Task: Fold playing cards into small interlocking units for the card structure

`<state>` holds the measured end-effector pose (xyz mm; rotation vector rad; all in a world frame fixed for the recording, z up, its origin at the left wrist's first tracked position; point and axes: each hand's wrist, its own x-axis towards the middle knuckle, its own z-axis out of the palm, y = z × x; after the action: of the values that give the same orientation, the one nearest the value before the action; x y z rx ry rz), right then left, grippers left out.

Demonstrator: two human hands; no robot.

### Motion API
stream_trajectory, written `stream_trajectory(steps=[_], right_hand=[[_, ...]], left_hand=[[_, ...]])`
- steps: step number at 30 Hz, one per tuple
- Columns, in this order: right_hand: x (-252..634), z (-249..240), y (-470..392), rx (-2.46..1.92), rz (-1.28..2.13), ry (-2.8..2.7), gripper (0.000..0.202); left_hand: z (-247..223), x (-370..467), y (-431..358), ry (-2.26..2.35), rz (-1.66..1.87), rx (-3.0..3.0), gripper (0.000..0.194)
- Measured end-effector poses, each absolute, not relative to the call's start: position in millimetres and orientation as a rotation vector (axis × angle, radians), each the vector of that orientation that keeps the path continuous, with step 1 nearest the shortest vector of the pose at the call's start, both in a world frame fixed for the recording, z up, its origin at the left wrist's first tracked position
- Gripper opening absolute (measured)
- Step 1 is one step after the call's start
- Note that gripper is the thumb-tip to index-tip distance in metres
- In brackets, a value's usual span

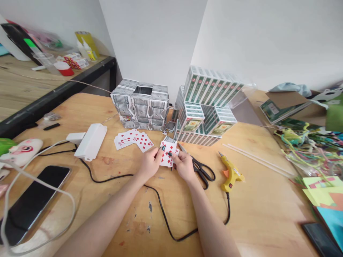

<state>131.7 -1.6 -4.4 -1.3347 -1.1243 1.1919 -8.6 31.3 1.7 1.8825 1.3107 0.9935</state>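
Note:
My left hand pinches the left edge of a nine of diamonds card, thumb on its face. On the card's right side my right hand grips too, and part of another red card shows beside its thumb. Left of the hands, several diamond cards lie fanned face up on the table. Behind them stands a structure built of folded playing cards. Black-handled scissors lie just right of my right hand, their blades partly hidden. Farther right is a yellow glue gun.
Stacked green-and-white card boxes stand at the back. A black cable crosses the table under my forearms. At left are a white power block and a phone; at right, white sticks, coloured strings and paper.

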Motion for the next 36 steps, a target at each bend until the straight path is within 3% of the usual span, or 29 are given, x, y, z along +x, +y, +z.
stream_trajectory(steps=[36], right_hand=[[130.9, -3.2, -3.4, -1.396, 1.148, -1.134, 0.039]], left_hand=[[-0.3, -13.2, 33.6, 1.278, 1.03, 1.956, 0.034]])
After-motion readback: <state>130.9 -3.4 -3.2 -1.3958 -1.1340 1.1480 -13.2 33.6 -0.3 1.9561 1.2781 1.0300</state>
